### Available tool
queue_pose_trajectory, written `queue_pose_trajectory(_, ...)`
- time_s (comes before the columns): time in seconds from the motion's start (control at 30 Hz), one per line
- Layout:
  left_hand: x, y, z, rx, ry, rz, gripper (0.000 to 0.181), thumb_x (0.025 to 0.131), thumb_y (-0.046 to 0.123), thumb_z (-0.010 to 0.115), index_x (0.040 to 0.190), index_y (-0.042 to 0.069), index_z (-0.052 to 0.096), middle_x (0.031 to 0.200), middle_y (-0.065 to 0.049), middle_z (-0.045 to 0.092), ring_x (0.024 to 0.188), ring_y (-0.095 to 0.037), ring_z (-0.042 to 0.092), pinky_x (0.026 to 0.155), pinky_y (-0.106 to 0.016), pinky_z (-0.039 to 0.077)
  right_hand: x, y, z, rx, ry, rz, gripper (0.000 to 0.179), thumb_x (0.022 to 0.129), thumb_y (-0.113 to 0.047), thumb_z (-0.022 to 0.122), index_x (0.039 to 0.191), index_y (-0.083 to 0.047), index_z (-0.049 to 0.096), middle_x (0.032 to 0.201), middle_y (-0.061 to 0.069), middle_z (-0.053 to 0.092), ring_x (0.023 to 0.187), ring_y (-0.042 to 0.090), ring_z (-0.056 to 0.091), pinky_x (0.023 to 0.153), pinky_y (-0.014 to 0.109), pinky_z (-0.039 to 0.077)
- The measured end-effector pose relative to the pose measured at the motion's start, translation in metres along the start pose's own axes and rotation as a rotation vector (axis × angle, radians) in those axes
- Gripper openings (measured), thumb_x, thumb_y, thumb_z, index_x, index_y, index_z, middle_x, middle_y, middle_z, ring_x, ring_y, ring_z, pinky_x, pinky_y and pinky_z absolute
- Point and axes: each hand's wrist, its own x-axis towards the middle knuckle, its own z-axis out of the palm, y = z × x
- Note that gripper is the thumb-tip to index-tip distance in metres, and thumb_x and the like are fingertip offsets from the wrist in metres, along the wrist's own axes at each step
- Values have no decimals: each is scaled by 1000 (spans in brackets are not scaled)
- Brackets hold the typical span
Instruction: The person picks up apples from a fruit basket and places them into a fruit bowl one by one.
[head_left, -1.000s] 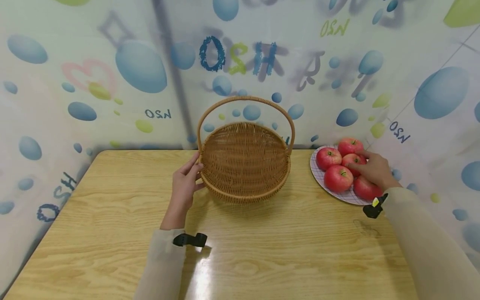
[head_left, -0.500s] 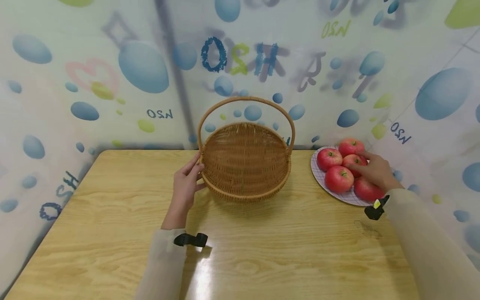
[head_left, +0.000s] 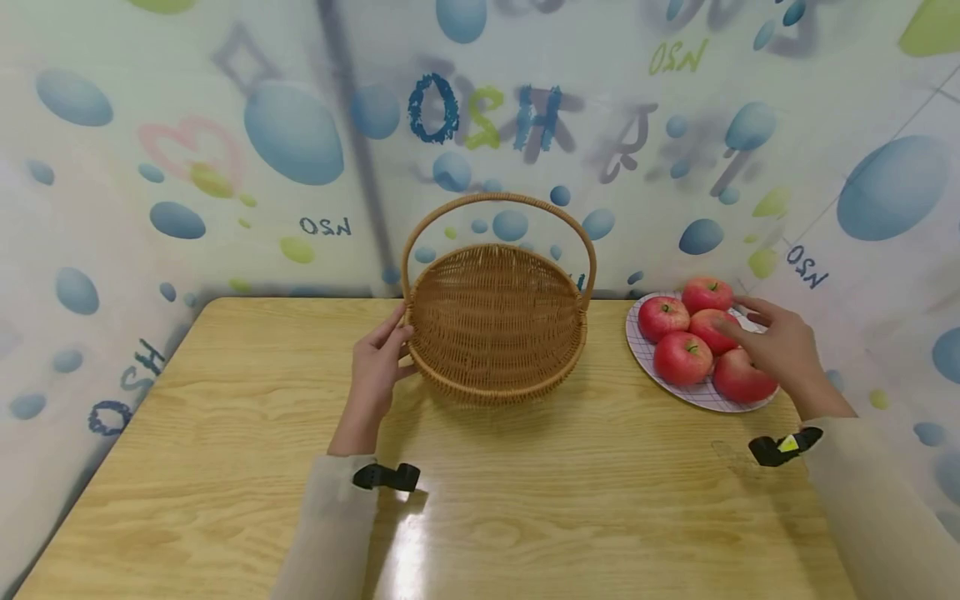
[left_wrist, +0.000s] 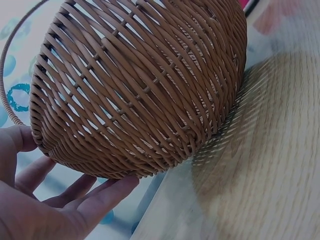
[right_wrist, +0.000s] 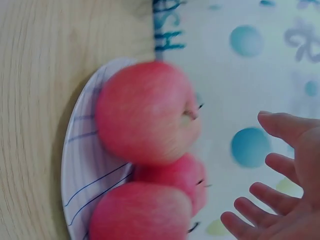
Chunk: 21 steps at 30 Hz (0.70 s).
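Observation:
A brown wicker basket [head_left: 495, 325] with a tall arched handle stands at the middle of the table's far side, its opening facing me. My left hand [head_left: 377, 367] holds its left rim; in the left wrist view, the fingers [left_wrist: 112, 197] lie against the woven outside and the thumb reaches the rim. On the right, a round plate [head_left: 641, 346] with a checked pattern bears several red apples [head_left: 682, 358]. Above the right-hand apples hovers my right hand [head_left: 783, 342], its fingers spread and nothing in its grasp. In the right wrist view, that hand is apart from the apples.
Beneath everything is a light wood-grain table [head_left: 525, 508]. A patterned wall covering [head_left: 315, 250] with blue drops and lettering rises right behind the table and along its sides.
My right hand has opened, lifted off the apples and drawn back a little to the right. The left hand stays at the basket. The view has shifted slightly.

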Motion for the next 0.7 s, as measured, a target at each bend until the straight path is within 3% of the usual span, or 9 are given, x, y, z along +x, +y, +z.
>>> queue_pose_trajectory(0.13,0,0,-2,2,1,1,49,105,26,53,152,32,46,155,-11,49,130,-32,60,81,-30,62,-15,-11,-2,5,53,-56,77,96,-56,59,155,-10,42,153,30,42,132,52,44,95,59,54)
queue_pose_trajectory(0.27,0,-1,-4,4,-1,2,49,105,26,53,152,32,45,154,-11,49,131,-33,60,82,-30,62,-32,-22,0,-9,113,-120,69,97,-47,63,151,-6,48,150,30,47,131,50,46,100,66,42)
queue_pose_trajectory(0.43,0,0,-2,15,-6,6,48,105,26,53,152,33,45,156,-11,48,131,-32,60,86,-35,61,-55,-33,4,-3,107,-151,64,98,-42,65,149,-6,51,149,29,48,131,49,46,99,68,43)
queue_pose_trajectory(0.5,0,0,-1,19,-10,16,48,105,26,52,153,32,45,155,-11,49,131,-31,60,89,-39,60,-63,-35,5,-15,114,-180,63,97,-42,66,148,-7,53,146,28,51,121,46,50,94,54,56)
queue_pose_trajectory(0.63,-1,-1,0,30,-18,39,49,106,24,52,153,32,44,154,-12,50,131,-32,60,90,-41,60,-75,-41,12,-34,134,-247,58,96,-37,68,145,-7,56,142,28,55,119,48,50,89,55,55)
queue_pose_trajectory(0.67,-1,0,0,38,-20,45,48,106,24,51,153,31,44,154,-12,50,132,-32,60,89,-41,60,-77,-41,14,-43,155,-280,54,96,-35,69,141,-6,60,139,27,58,118,46,52,89,43,56)
queue_pose_trajectory(0.7,-1,0,0,48,-21,50,48,106,25,52,153,31,45,154,-12,50,132,-32,59,89,-42,60,-79,-43,17,-41,173,-305,50,96,-32,70,137,-6,63,137,26,60,120,45,52,94,41,55)
